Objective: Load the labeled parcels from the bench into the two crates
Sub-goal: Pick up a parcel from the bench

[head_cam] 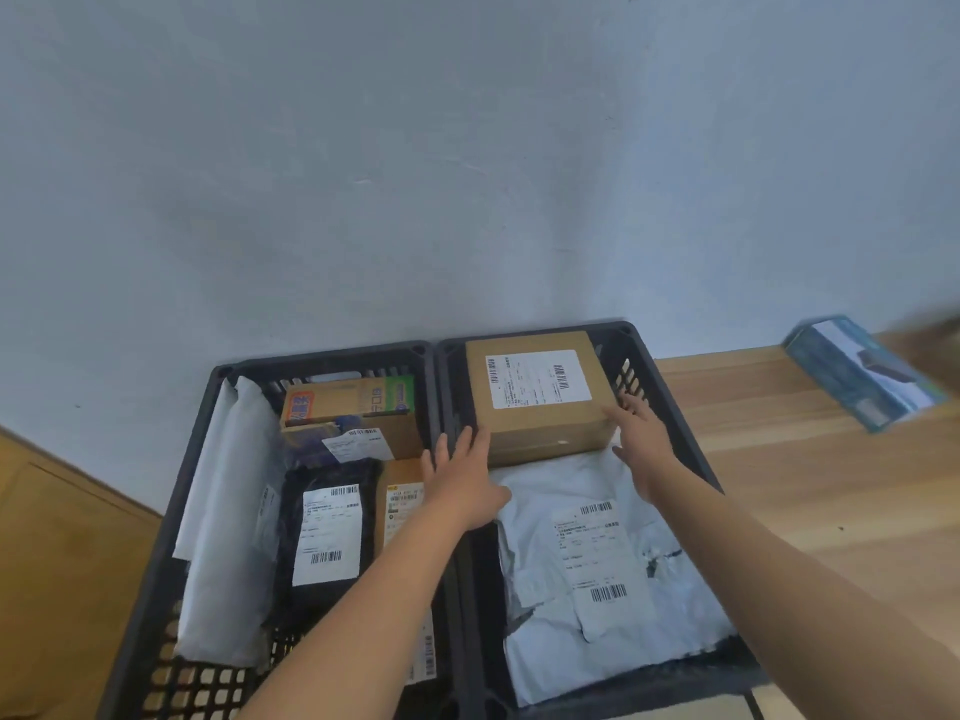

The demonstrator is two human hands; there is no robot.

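A brown cardboard box [540,407] with a white barcode label on top sits at the far end of the right crate [618,331], and both hands are on it. The left hand [462,485] lies against the box's near-left corner with its fingers straight and spread; the right hand [641,439] touches the near-right corner, fingers also straight. Neither hand curls round the box. They press on it flat from either side. Whether the box rests on the crate floor or on something else is hidden.

Just on the near side of the box, in the same crate, lies a crumpled grey-white poly mailer [535,511], label up. Its far edge is tucked against the box, and the right forearm covers part of it.

To the left of the box stands the left crate [322,358], touching the right one. The parcel in it nearest the box is a small brown carton, partly hidden. Beyond that are an orange-and-green printed carton [348,402] and a blue packet [311,444] with a label. Nearer the camera are a black mailer [332,475] and a yellowish carton [400,506], which the left arm largely covers. Farthest from the box, a white mailer [223,511] leans along the crate wall. All label print is too small to read.

To the right of the box runs the wooden bench [805,485]. A blue-green parcel [862,371] lies on it well apart from the box, blurred. A brown smear at the frame edge beside it cannot be identified.
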